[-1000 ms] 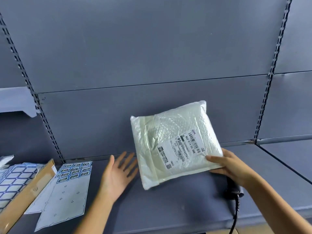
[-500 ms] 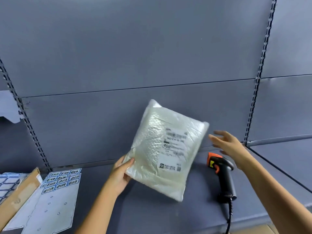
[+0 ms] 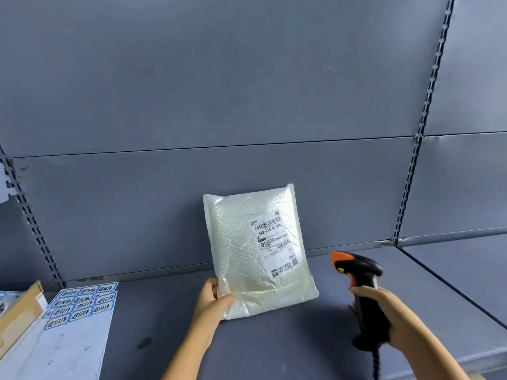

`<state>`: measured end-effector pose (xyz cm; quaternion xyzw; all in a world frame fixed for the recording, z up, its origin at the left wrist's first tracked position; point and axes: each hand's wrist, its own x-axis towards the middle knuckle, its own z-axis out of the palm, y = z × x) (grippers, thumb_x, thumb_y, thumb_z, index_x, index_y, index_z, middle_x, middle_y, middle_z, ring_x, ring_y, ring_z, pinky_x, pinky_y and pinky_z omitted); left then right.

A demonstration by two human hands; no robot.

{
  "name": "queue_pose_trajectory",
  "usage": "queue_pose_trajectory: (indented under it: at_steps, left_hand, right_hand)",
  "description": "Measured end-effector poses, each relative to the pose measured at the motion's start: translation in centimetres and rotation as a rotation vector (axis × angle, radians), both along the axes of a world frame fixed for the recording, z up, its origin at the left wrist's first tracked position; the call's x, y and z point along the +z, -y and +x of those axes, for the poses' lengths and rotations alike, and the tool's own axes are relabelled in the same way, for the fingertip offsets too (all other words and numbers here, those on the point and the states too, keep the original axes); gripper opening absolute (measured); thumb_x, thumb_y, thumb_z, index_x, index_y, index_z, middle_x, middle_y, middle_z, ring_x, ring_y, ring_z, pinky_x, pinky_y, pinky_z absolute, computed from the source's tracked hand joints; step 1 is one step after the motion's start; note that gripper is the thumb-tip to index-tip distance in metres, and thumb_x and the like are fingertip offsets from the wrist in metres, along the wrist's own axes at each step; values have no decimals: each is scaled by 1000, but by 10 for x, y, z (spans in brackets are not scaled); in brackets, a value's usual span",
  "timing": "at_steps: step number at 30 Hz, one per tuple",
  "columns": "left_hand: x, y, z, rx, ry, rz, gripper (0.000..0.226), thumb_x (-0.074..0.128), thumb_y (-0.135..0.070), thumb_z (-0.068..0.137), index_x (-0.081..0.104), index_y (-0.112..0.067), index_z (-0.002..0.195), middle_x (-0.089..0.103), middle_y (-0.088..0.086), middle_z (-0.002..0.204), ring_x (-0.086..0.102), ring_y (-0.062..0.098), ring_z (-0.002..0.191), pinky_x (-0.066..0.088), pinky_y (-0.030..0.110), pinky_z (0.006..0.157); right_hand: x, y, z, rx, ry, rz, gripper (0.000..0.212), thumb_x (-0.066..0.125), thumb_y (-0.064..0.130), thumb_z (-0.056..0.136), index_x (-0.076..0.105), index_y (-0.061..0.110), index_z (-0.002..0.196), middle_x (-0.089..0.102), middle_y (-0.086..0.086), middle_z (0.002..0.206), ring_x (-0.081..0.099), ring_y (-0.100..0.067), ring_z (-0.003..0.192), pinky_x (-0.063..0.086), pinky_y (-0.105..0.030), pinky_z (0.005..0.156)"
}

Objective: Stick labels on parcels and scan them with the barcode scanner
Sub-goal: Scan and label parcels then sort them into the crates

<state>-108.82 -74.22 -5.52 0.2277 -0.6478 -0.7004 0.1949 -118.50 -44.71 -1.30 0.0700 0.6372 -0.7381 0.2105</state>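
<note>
A white bubble-mailer parcel (image 3: pixel 247 250) stands upright on the grey shelf (image 3: pixel 274 338), leaning toward the back panel. A printed shipping label (image 3: pixel 274 242) with barcodes sits on its right half. My left hand (image 3: pixel 212 300) grips the parcel's lower left corner. My right hand (image 3: pixel 384 314) holds the handle of a black barcode scanner (image 3: pixel 359 278) with an orange nose, just right of the parcel, its head pointing left toward the parcel. The scanner's cable (image 3: pixel 375 363) hangs down at the front edge.
A sheet of blue-bordered stickers (image 3: pixel 82 303) lies on the shelf at the left, partly peeled. A brown cardboard piece (image 3: pixel 19 311) and another sticker sheet (image 3: pixel 8 296) lie at the far left. Slotted uprights (image 3: pixel 422 127) divide the back wall.
The parcel went from my right hand to my left and now stands upright with the label facing me. My right hand let go and took up the scanner from the shelf.
</note>
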Motion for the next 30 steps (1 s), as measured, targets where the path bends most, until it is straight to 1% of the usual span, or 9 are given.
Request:
queue_pose_trajectory:
  at_steps: [2, 3, 7, 11, 13, 17, 24, 27, 30]
  left_hand:
    - [1, -1, -4, -11, -20, -30, 38, 63, 1, 67, 54, -15, 100, 69, 2, 91, 63, 16, 77, 47, 26, 64]
    - [2, -2, -5, -19, -39, -31, 40, 63, -4, 65, 55, -18, 101, 70, 0, 92, 64, 16, 79, 48, 26, 67]
    - [0, -4, -10, -48, -128, -31, 25, 73, -11, 79, 61, -17, 101, 73, -1, 89, 68, 12, 82, 49, 21, 70]
    - [-5, -3, -11, -38, -121, -105, 10, 63, -11, 89, 62, -16, 98, 71, 3, 89, 66, 15, 83, 51, 24, 73]
    - [-5, -2, -10, -30, -120, -119, 10, 63, -12, 89, 62, -17, 97, 71, 4, 91, 66, 16, 84, 51, 29, 77]
    - [-4, -3, -11, -23, -132, -121, 14, 62, -9, 90, 62, -19, 99, 72, -4, 85, 67, 7, 79, 50, 17, 66]
    - [-4, -3, -11, -33, -140, -118, 16, 62, -9, 90, 62, -19, 103, 73, -6, 86, 68, 8, 81, 50, 19, 68]
    - [-5, -3, -12, -36, -150, -119, 16, 61, -7, 90, 62, -19, 101, 70, -11, 76, 65, 2, 71, 47, 13, 62]
    - [-6, -3, -12, -33, -161, -126, 15, 61, -7, 90, 62, -19, 99, 69, -12, 71, 62, 2, 68, 46, 13, 60]
  right_hand:
    - [11, 10, 13, -3, 30, -271, 16, 55, 1, 89, 54, 10, 103, 60, -16, 93, 65, -36, 85, 52, -42, 71]
    - [19, 16, 22, 9, -6, -290, 18, 55, 0, 89, 54, 10, 105, 61, -16, 97, 66, -36, 86, 53, -42, 71]
    - [41, 43, 54, 52, -420, 9, 19, 59, 1, 90, 56, 13, 104, 62, -8, 84, 63, -21, 57, 50, -29, 51]
    - [60, 65, 73, 88, -757, 279, 25, 61, 7, 86, 53, 28, 97, 64, -4, 69, 65, -15, 54, 52, -25, 51]
    - [62, 72, 76, 108, -796, 329, 22, 60, 10, 86, 50, 27, 96, 63, -3, 69, 64, -14, 54, 54, -30, 52]
    - [60, 78, 75, 91, -814, 380, 17, 59, 17, 87, 44, 21, 94, 61, -10, 66, 60, -28, 57, 52, -43, 56]
    - [63, 76, 73, 60, -831, 420, 18, 58, 18, 87, 41, 20, 92, 59, -15, 69, 58, -36, 61, 50, -50, 57]
    - [61, 74, 73, 43, -833, 412, 18, 60, 17, 86, 42, 19, 91, 59, -13, 70, 59, -32, 61, 51, -44, 56]
    - [57, 68, 67, -16, -815, 362, 19, 63, 12, 86, 46, 17, 93, 63, -10, 70, 62, -20, 54, 51, -27, 48]
